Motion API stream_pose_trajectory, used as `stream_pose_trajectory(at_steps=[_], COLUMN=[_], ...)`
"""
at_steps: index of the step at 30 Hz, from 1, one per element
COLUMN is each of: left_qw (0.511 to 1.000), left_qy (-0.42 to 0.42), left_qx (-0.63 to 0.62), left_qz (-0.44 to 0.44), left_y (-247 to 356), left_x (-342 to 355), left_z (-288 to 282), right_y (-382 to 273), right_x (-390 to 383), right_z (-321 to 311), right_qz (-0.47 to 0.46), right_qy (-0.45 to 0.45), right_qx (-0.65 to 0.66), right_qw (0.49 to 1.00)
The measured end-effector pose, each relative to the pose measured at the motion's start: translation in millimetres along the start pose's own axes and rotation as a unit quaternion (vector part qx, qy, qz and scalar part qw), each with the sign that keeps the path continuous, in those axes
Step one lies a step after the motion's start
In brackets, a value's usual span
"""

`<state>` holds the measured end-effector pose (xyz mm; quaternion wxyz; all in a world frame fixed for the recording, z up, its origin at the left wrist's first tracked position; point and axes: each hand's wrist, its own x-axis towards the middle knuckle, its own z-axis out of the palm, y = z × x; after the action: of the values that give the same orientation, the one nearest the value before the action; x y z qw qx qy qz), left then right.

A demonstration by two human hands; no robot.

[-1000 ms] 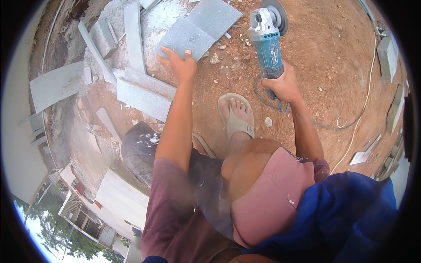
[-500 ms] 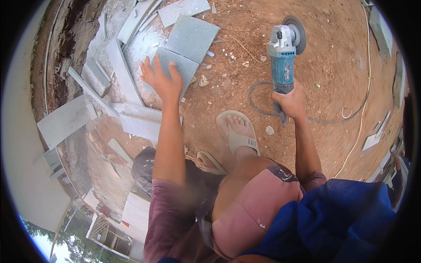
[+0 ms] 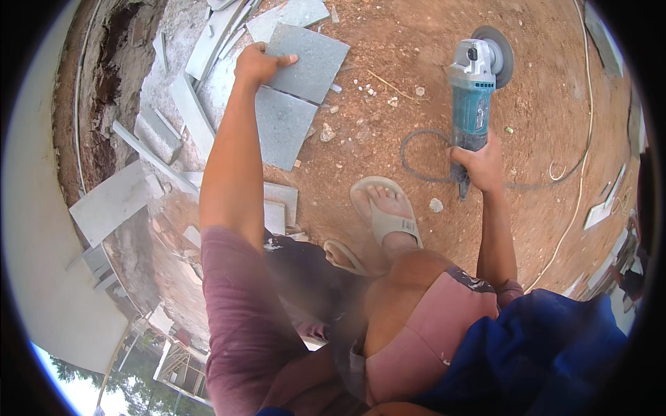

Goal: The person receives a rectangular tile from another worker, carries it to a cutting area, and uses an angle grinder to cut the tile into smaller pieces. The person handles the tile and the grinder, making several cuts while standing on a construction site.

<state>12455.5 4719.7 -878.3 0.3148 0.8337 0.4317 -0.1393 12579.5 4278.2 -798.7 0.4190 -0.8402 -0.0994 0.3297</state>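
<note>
My left hand (image 3: 258, 66) is at the left edge of the farther grey stone tile (image 3: 311, 61). Its thumb lies on the tile's top face, and the other fingers are curled at the edge, partly hidden. A second grey tile (image 3: 286, 125) lies against the near side of that one, a thin dark seam between them. Away to the right, my right hand (image 3: 482, 163) is wrapped around the rear handle of a teal and silver angle grinder (image 3: 473, 104). The grinder's grey disc (image 3: 501, 57) points away from me, apart from the tiles.
Stone offcuts and strips (image 3: 194, 114) lie scattered on dusty ground at the left. The grinder's dark cord (image 3: 404, 156) loops over the brown soil. A pale cable (image 3: 581, 173) runs along the right. My sandalled foot (image 3: 388, 211) stands below the tiles, near small stone chips.
My left hand has moved away from me, from over the nearer tile to the farther tile's left edge, and closed on it. The grinder in my right hand sits slightly farther right in view.
</note>
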Motion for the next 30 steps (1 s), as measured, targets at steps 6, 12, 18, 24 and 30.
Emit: stream_pose_trajectory(at_steps=[6,12,18,24,30], left_qw=[0.975,0.791,0.716,0.634,0.513], left_qy=[-0.022,0.028,0.072,0.047,0.116], left_qx=[-0.218,-0.61,-0.694,-0.771,-0.846], left_qz=[0.044,-0.011,-0.026,-0.03,-0.087], left_y=[30,10,21,24,35], left_x=[-9,-37,-80,-115,-156], left_z=[-26,-26,-30,-17,42], right_y=[-3,-4,-8,-20,-21], right_x=[-8,-14,-19,-24,-25], right_z=[-2,4,13,28,48], right_qz=[-0.007,-0.013,-0.033,-0.023,-0.053], right_qy=[0.02,-0.009,-0.008,-0.006,-0.042], right_qx=[-0.032,-0.046,-0.009,-0.029,-0.008], right_qw=[0.999,0.999,0.999,0.999,0.998])
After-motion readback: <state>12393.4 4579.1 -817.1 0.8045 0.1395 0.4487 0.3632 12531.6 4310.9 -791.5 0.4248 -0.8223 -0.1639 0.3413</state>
